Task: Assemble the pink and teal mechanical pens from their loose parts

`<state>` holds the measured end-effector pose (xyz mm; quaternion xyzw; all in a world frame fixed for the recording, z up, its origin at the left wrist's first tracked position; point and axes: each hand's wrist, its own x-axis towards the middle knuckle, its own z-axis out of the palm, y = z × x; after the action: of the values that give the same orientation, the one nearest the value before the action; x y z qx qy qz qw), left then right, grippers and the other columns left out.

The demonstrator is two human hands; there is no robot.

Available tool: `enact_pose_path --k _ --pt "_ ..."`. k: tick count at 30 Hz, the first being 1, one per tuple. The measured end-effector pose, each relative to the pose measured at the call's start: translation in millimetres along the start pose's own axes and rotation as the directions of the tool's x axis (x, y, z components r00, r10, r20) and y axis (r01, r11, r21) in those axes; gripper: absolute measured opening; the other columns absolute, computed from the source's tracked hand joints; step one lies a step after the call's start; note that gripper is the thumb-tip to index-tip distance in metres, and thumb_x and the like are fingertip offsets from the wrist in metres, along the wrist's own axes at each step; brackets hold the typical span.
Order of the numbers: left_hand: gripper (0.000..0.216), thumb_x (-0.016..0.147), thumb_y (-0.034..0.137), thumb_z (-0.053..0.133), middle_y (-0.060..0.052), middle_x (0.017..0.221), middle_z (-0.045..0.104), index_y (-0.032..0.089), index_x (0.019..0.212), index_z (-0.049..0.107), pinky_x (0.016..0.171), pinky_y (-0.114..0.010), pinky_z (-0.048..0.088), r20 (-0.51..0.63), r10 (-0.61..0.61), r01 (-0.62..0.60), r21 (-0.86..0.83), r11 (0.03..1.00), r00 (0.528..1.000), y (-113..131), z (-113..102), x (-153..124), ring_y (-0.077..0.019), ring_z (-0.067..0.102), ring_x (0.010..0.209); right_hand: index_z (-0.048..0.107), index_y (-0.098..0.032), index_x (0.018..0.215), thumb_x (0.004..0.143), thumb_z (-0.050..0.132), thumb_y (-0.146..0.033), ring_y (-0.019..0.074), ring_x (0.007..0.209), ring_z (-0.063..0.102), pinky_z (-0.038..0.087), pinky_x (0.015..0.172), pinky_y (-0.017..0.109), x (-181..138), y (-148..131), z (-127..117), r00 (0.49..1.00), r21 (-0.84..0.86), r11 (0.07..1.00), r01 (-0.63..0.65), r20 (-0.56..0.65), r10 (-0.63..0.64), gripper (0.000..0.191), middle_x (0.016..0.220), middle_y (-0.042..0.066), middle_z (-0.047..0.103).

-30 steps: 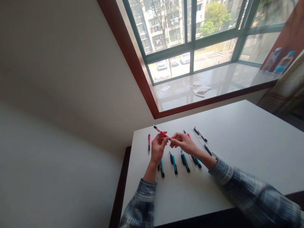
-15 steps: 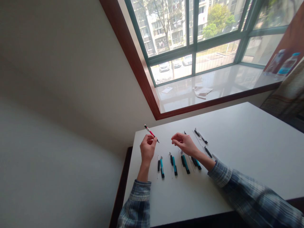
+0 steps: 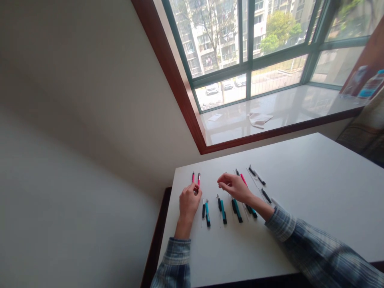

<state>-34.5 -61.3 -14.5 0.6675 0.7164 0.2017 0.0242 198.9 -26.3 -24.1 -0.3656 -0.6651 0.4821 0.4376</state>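
My left hand [image 3: 189, 202] is closed at the far left part of the table, its fingertips on the lower end of a pink pen [image 3: 199, 178]. A second pink pen [image 3: 193, 177] lies just left of it, partly hidden by the fingers. My right hand [image 3: 235, 188] hovers above the table with curled fingers; whether anything is between the fingertips I cannot make out. Below it lie pen parts in groups: a teal barrel [image 3: 223, 212], a black grip [image 3: 219, 205], thin refills. A pink barrel [image 3: 243, 179] shows behind the right hand.
The white table [image 3: 294, 172] stands against the wall below a window sill [image 3: 285, 100]. To the right of my right hand lie black pen parts [image 3: 265, 196] and a clear barrel [image 3: 260, 178]. Bottles [image 3: 371, 86] and a cloth [image 3: 259, 119] are on the sill.
My left hand has lowered the pink pen from the air to the table, beside another pink pen. My right hand keeps nearly the same pose. The view has shifted slightly.
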Motion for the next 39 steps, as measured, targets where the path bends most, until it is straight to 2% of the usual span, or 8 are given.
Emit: enact_pose_path --k 11,23,31,36,39 --pt "0.009 0.093 0.024 0.057 -0.006 0.094 0.068 0.023 0.088 0.064 0.083 -0.035 0.044 -0.016 0.052 -0.051 0.076 0.996 0.998 -3 3 -4 -0.0254 0.060 0.094 0.071 -0.021 0.094 0.093 0.063 -0.031 0.0191 0.078 0.072 0.056 0.071 0.031 -3 -4 6 0.999 -0.025 1.000 0.009 0.036 -0.008 0.013 0.084 0.004 0.077" --pt "0.018 0.097 0.030 0.053 -0.007 0.097 0.067 0.023 0.091 0.067 0.076 -0.034 0.045 -0.034 -0.020 0.023 0.088 0.996 0.999 -10 2 -2 -0.0261 0.059 0.094 0.071 -0.021 0.094 0.093 0.064 -0.037 0.0204 0.079 0.072 0.057 0.071 0.034 -4 -3 7 0.998 -0.034 0.999 0.013 0.061 -0.011 0.017 0.087 0.005 0.077" --pt "0.019 0.097 0.025 0.053 -0.007 0.097 0.065 0.026 0.104 0.071 0.080 -0.034 0.045 -0.110 -0.020 0.032 0.112 0.993 0.994 -14 5 0 -0.0254 0.059 0.094 0.072 -0.022 0.093 0.093 0.064 -0.036 0.0202 0.077 0.071 0.057 0.070 0.034 -4 -3 7 0.998 -0.043 0.998 0.035 0.061 -0.032 0.016 0.087 0.005 0.077" --pt "0.029 0.094 0.035 0.060 -0.009 0.115 0.064 0.027 0.121 0.069 0.085 -0.036 0.047 -0.126 -0.060 0.067 0.051 0.996 0.990 -15 7 3 -0.0281 0.060 0.104 0.072 -0.023 0.093 0.093 0.064 -0.036 0.0200 0.077 0.071 0.057 0.069 0.034 -5 -4 6 0.997 -0.050 0.998 0.047 0.061 -0.044 0.015 0.086 0.004 0.077" --pt "0.027 0.094 0.034 0.059 -0.010 0.117 0.065 0.025 0.118 0.068 0.086 -0.036 0.047 -0.101 -0.057 0.062 0.044 0.997 0.993 -16 9 5 -0.0287 0.060 0.105 0.072 -0.022 0.093 0.094 0.064 -0.035 0.0200 0.076 0.071 0.057 0.069 0.034 -5 -4 6 0.996 -0.059 0.997 0.050 0.070 -0.046 0.015 0.086 0.004 0.077"
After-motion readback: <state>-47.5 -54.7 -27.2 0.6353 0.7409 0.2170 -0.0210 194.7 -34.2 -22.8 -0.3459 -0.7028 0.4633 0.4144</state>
